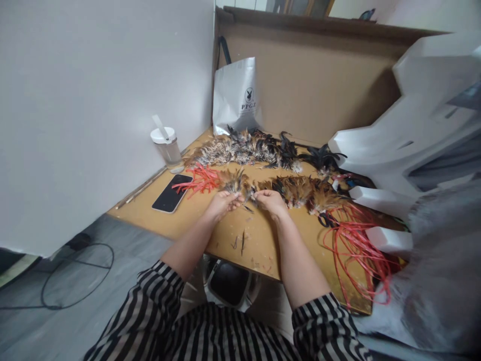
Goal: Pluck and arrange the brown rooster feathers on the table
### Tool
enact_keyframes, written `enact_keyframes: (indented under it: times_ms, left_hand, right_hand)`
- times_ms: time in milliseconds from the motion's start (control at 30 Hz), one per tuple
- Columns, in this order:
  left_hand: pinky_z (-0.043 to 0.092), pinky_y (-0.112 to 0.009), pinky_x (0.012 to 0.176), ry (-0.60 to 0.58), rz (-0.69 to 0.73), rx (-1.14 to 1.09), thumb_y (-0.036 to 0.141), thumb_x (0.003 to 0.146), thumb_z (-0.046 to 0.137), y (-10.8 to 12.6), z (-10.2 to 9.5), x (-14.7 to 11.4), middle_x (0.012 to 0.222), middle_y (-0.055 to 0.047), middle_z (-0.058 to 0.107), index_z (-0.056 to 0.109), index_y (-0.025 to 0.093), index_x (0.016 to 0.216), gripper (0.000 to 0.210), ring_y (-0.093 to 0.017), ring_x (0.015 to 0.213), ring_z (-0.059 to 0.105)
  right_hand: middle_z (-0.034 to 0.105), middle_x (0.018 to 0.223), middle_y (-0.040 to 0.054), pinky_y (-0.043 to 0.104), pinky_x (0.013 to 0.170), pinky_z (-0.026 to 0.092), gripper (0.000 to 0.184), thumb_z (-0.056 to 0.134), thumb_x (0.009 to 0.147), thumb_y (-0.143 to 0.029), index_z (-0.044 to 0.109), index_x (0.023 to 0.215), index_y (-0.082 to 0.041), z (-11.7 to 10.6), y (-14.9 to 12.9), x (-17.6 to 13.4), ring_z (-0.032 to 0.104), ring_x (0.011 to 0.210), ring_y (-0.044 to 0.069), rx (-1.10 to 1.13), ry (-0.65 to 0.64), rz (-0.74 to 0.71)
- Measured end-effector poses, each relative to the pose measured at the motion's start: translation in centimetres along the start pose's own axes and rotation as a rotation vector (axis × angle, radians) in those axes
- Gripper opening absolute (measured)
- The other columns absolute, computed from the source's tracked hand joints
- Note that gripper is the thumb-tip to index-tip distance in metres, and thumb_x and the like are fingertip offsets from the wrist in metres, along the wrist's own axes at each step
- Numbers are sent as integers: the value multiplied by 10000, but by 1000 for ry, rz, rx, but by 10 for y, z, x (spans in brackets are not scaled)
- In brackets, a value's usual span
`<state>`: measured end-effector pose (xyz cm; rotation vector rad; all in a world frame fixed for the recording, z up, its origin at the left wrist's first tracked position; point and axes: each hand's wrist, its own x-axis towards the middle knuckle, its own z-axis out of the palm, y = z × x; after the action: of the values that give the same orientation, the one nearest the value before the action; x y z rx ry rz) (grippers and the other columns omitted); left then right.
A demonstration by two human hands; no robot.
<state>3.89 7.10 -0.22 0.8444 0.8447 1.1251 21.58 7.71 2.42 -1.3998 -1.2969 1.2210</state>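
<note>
Brown and black feathers stand up in a bunch from my left hand, whose fingers are pinched at its base. Close by on the right, my right hand is closed with thumb and fingertips pressed together; whatever lies between them is too small to make out. A long row of brown feather bunches begins just beyond my right hand. Red plastic strips lie left of the held bunch. On the table in front of me are a few loose dark feathers.
A phone and a lidded cup are on the left. Behind, more feathers lie before a silver bag. Scissors and long red strips lie at the right, beside white foam pieces.
</note>
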Motion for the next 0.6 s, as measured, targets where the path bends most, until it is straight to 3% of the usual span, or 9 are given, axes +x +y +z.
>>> enact_keyframes:
  times_ms: [100, 233, 400, 600]
  left_hand:
    - [400, -132, 456, 4, -29, -46, 228, 702, 645, -2, 9, 1, 739, -83, 675, 624, 80, 810, 185, -48, 513, 563]
    - [418, -126, 465, -30, -64, -85, 205, 737, 611, -6, 24, 2, 753, -92, 678, 639, 74, 834, 165, -55, 538, 584]
    - [417, -119, 455, -4, -57, -131, 151, 752, 587, -10, 31, 3, 712, -81, 673, 637, 70, 811, 111, -49, 517, 576]
    - [413, -116, 456, -8, -31, -81, 169, 742, 602, -9, 23, 0, 689, -83, 666, 638, 60, 787, 124, -46, 509, 571]
  right_hand:
    - [356, 375, -89, 181, 367, 140, 250, 681, 531, -330, 598, 667, -138, 8, -3, -2, 213, 340, 25, 326, -52, 15]
    - [446, 410, -65, 173, 355, 188, 244, 700, 522, -315, 597, 651, -136, 21, -4, -5, 276, 338, 22, 473, -22, -8]
    - [599, 556, -5, 201, 482, 391, 218, 687, 530, -307, 622, 651, -137, 29, 0, -4, 493, 470, 76, 386, 92, -108]
    - [610, 563, 6, 224, 550, 419, 170, 645, 573, -298, 627, 646, -145, 29, 1, -6, 530, 526, 101, 212, 94, -210]
